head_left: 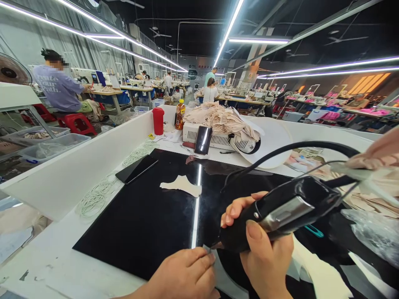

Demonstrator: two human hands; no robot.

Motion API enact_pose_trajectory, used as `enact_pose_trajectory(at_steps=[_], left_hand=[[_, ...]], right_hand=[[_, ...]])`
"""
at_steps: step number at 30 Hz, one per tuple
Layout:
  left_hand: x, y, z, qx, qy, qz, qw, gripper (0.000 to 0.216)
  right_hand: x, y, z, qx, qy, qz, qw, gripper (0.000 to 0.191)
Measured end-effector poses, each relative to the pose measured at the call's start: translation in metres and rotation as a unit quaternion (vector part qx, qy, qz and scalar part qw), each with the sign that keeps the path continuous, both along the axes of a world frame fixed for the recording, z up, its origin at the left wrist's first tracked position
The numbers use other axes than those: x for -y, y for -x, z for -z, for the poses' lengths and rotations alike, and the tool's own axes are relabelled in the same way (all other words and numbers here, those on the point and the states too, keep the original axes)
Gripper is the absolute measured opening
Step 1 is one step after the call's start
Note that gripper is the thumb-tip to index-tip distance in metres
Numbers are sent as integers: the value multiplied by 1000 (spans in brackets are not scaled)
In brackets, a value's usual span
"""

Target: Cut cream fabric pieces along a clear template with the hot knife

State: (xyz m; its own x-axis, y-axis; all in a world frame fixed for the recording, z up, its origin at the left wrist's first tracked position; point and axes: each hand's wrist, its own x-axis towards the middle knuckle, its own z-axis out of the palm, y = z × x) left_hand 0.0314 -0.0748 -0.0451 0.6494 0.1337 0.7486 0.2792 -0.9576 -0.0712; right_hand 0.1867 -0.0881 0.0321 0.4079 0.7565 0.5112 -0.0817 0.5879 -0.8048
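My right hand (264, 253) is wrapped round a black corded handheld tool (280, 207) with a metal plate on its side and a narrow tip pointing down left. Close to that tip, my left hand (187, 272) has its fingers pressed together; what they pinch is mostly hidden. A grey translucent sheet (229, 276) lies beneath and between both hands. On the glossy black board (134, 224) rests a small cream fabric piece (181, 185), apart from my hands. Larger cream pieces (321, 270) lie right of my right hand.
Another person's hand (382, 151) is at upper right by the tool's black cable (299, 145). A phone (137, 168), pale cord coils (96, 199), a red cup (158, 121), a bottle (180, 114) and a machine box (218, 140) piled with fabric surround the board.
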Motion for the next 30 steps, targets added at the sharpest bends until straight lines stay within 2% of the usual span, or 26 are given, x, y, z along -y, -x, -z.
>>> enact_pose_trajectory(at_steps=[9,22,25,30], left_hand=[[0,2,5,-22,13,6,1000,28],[-1,-1,1,11,-10,0,1000,35],[-1,0,-1,11,-7,0,1000,36],[2,7,-4,-39,27,3,999,24]], right_hand=[[-4,6,-1,-24,-5,-14,1000,28],[-8,10,-1,-20,-1,-22,1000,25],[-6,6,-5,-21,-8,-12,1000,27],[9,-11,-11,-17,4,-3,1000,31]])
